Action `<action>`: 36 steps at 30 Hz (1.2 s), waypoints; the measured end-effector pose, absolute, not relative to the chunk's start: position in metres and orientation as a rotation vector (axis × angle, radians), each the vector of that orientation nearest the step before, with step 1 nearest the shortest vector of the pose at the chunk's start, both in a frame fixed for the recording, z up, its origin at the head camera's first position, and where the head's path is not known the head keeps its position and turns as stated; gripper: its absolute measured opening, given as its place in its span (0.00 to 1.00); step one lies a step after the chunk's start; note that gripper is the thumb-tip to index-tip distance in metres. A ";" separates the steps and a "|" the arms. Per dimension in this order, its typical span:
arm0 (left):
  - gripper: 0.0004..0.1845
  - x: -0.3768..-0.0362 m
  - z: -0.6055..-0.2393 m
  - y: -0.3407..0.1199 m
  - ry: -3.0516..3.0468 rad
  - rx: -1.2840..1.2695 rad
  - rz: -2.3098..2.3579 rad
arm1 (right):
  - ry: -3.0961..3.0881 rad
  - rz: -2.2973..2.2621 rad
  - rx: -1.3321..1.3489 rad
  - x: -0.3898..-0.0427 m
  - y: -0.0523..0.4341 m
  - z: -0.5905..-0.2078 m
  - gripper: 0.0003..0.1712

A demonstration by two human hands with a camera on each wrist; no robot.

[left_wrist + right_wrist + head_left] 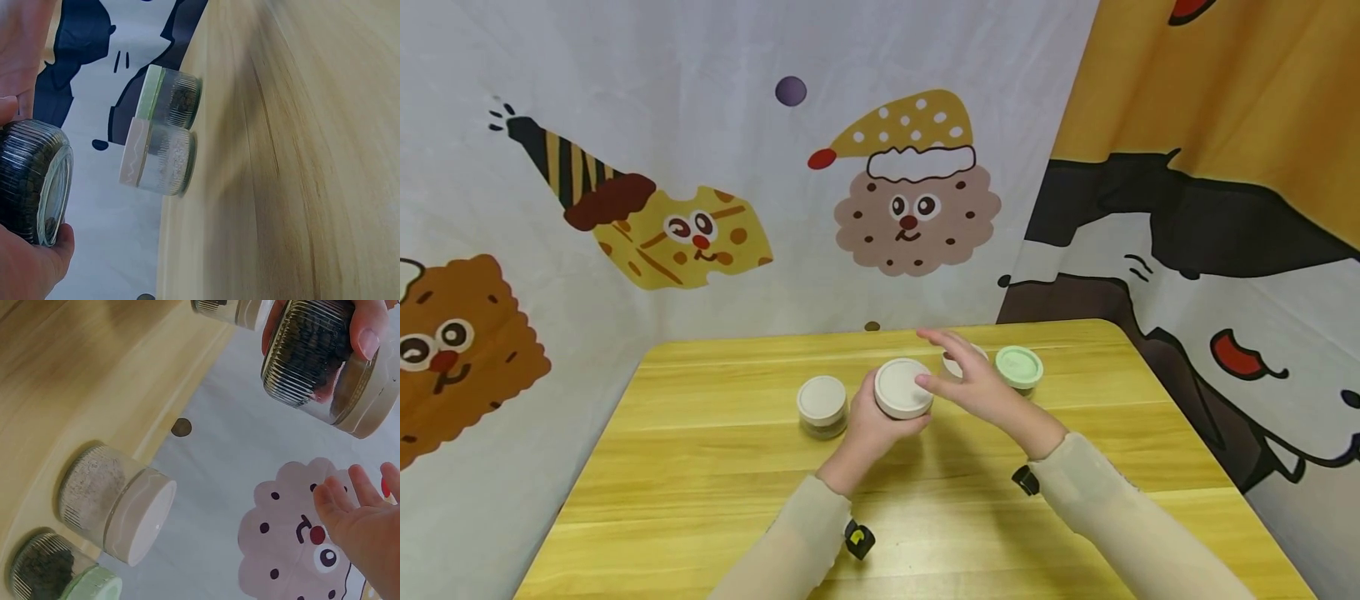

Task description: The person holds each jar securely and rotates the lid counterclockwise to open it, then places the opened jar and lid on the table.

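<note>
My left hand point(872, 429) grips a ribbed glass jar point(28, 181) by its side, lifted above the table. Dark contents fill much of this jar point(312, 353), and a pale lid point(901, 387) covers its top. Beside the lid is my right hand point(976, 387), fingers extended and spread, holding nothing. In the head view its thumb overlaps the lid's edge; whether they touch I cannot tell. In the right wrist view the right hand's fingers point(365, 494) stand apart from the jar.
A pale-lidded jar point(822, 402) stands on the wooden table point(700, 467), left of the held one. Behind my right hand are another pale-lidded jar point(115, 500), with light contents, and a green-lidded jar point(1018, 368), with dark contents. A printed curtain point(715, 125) hangs behind the table.
</note>
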State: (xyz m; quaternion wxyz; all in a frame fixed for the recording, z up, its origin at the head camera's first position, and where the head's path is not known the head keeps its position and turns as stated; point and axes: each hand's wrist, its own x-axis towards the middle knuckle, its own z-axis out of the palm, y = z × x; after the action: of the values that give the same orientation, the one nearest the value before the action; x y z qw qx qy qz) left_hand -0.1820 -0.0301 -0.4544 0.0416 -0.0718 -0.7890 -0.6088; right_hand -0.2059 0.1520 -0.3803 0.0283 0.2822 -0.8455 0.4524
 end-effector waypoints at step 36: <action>0.46 -0.178 -0.443 -0.029 -2.425 -0.224 -1.945 | -2.919 0.456 0.889 -0.186 0.107 -0.348 0.47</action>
State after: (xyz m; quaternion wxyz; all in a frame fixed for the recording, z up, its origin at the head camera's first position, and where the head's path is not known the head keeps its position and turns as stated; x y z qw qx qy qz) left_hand -0.1779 -0.0293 -0.4432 0.0126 -0.0720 -0.7780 -0.6240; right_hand -0.1857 0.1067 -0.3484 0.0281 0.2881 -0.9457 0.1476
